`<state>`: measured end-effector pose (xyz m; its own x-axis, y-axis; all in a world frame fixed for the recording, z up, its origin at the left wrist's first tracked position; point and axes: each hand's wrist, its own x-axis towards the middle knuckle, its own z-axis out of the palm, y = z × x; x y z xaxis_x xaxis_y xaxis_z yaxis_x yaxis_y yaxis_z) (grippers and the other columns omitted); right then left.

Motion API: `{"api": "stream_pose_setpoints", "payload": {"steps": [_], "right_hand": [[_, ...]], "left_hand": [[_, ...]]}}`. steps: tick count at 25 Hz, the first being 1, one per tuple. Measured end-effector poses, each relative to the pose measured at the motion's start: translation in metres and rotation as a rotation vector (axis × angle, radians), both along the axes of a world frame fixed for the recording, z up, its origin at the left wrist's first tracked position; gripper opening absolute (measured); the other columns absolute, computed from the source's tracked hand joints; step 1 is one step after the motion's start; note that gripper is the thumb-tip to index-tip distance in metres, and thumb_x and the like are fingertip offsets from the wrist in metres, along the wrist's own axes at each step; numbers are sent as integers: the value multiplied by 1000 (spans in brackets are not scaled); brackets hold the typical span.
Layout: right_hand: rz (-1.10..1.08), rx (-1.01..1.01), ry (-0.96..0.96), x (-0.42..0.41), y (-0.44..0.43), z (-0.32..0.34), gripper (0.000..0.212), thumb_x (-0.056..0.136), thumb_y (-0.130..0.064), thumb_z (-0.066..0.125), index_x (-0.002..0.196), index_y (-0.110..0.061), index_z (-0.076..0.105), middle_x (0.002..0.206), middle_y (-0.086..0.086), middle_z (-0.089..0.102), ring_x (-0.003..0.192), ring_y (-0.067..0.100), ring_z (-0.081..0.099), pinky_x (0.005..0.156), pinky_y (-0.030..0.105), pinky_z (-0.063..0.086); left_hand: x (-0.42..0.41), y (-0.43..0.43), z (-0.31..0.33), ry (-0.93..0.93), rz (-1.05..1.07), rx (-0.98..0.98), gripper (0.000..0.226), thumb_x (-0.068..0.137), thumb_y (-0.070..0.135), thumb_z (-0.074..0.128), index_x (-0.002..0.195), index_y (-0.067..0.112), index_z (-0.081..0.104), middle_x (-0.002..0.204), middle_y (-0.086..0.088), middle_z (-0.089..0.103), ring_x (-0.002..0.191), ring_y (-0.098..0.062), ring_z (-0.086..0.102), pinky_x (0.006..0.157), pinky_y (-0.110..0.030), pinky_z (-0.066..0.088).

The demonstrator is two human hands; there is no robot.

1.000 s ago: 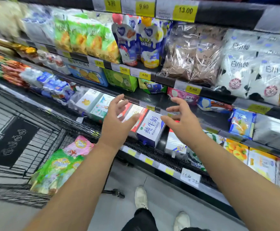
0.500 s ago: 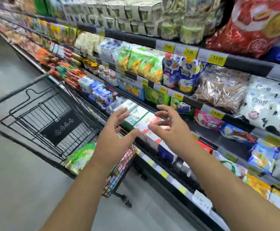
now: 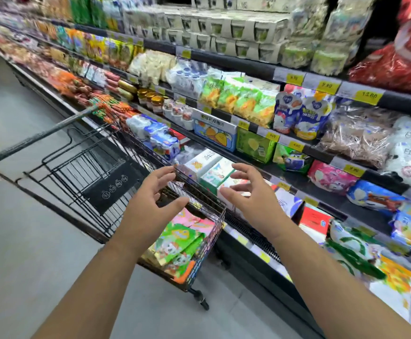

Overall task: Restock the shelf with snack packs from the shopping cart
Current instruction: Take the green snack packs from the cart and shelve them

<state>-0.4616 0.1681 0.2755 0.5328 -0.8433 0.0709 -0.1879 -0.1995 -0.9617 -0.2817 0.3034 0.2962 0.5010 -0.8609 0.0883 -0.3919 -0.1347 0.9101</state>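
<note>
The left hand (image 3: 150,201) and right hand (image 3: 251,201) draw away from the shelf (image 3: 319,150) cartons and now hover, empty with fingers spread, at the shopping cart (image 3: 84,167) front rim above the snack packs (image 3: 177,243).

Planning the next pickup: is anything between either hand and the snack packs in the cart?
The left hand hovers over the open basket, and nothing visible lies between it and the snack packs. The right hand is on the shelf side of the cart's wire rim, so it would have to come over that rim.
</note>
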Motion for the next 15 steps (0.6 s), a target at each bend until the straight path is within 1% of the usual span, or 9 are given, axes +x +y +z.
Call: {"api": "stream_pose_setpoints", "payload": {"steps": [3, 6, 8, 10, 13, 15], "right_hand": [[-32, 23, -12, 29, 18, -4, 49, 87, -27, 73, 129, -31, 49, 123, -5, 56, 100, 11, 62, 63, 8, 48], [-15, 36, 21, 52, 34, -11, 48, 87, -30, 72, 130, -33, 49, 122, -8, 56, 100, 7, 62, 64, 11, 49], [-9, 39, 47, 66, 37, -16, 46, 87, -32, 72, 126, -37, 48, 121, -11, 56, 99, 3, 63, 65, 11, 47], [-1, 53, 56, 79, 36, -23, 45, 87, -32, 72, 125, -37, 48, 120, -10, 56, 97, 4, 62, 68, 13, 47], [49, 69, 77, 109, 31, -41, 46, 88, -29, 71, 128, -32, 48, 121, -6, 55, 93, 3, 61, 68, 15, 48], [92, 61, 109, 131, 24, -52, 45, 88, -31, 71, 126, -35, 48, 122, -5, 55, 96, 4, 62, 68, 15, 48]], "left_hand": [[30, 17, -8, 11, -22, 22, 54, 85, 26, 76, 129, 43, 50, 133, 18, 58, 127, 8, 46, 113, -30, 34], [56, 30, -16, 11, -13, 48, 53, 86, 28, 74, 130, 42, 48, 135, 14, 57, 131, -4, 47, 108, -25, 34], [71, 36, -22, 24, 2, 63, 53, 87, 25, 74, 130, 41, 48, 136, 11, 56, 132, -7, 46, 104, -21, 33], [86, 40, -32, 32, 24, 78, 53, 86, 25, 74, 129, 41, 48, 136, 9, 56, 132, -7, 47, 103, -22, 33], [111, 43, -45, 14, 47, 149, 56, 84, 28, 77, 129, 43, 47, 135, 10, 56, 131, -6, 47, 104, -27, 35], [131, 37, -48, -15, 56, 195, 59, 84, 28, 77, 132, 41, 46, 137, 8, 55, 130, -6, 46, 106, -27, 34]]}}
